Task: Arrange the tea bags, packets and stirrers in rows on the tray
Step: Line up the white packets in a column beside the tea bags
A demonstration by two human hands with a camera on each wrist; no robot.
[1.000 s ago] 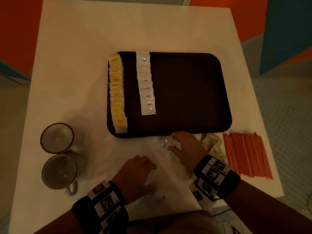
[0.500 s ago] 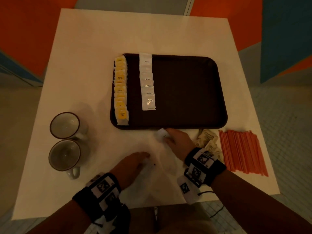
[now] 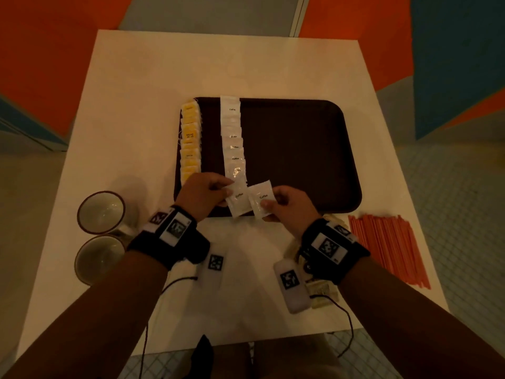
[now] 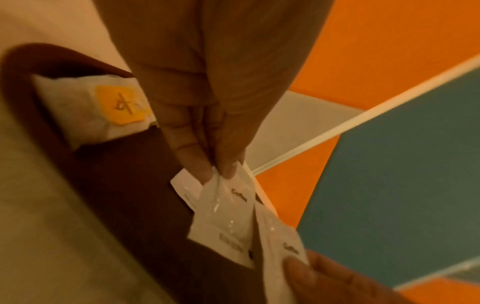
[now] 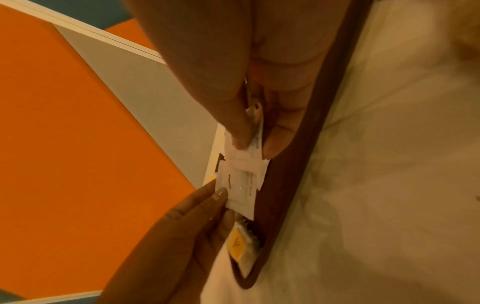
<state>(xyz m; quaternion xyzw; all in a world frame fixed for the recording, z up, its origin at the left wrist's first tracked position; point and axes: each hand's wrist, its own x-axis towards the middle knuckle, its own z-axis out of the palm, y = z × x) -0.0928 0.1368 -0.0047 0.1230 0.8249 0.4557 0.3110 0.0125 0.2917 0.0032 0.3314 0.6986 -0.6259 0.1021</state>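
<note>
Where the white counter [image 3: 136, 110] carries the work, its top is plain and square-cornered, standing on a pale tiled floor [image 3: 451, 187] with orange [image 3: 49, 56] and teal [image 3: 459, 56] wall panels behind. On it lies a dark brown tray [image 3: 300, 149], long side facing the person. Along the tray's left edge runs 1 row of yellow-tagged tea bags [image 3: 190, 138]; just beside it, a gap apart, runs 1 row of white coffee packets [image 3: 232, 138], overlapping one another.

Left hand [image 3: 200, 195]: grip narrow, thumb and fingertips pinching the left coffee packet [image 3: 239, 199] by its corner, held over the tray's near edge at the foot of the packet row. Right hand [image 3: 287, 207]: grip narrow, pinching the right coffee packet [image 3: 261, 196], touching or nearly touching the other; contact cannot be confirmed.

Off the tray, a bundle of orange stirrers [image 3: 388, 247] lies at the counter's right side, well apart from the rows. Tan packets [image 3: 322, 291] lie near the right wrist, partly hidden. 2 mugs [image 3: 101, 233] stand side by side at the left, near the tray's corner.
</note>
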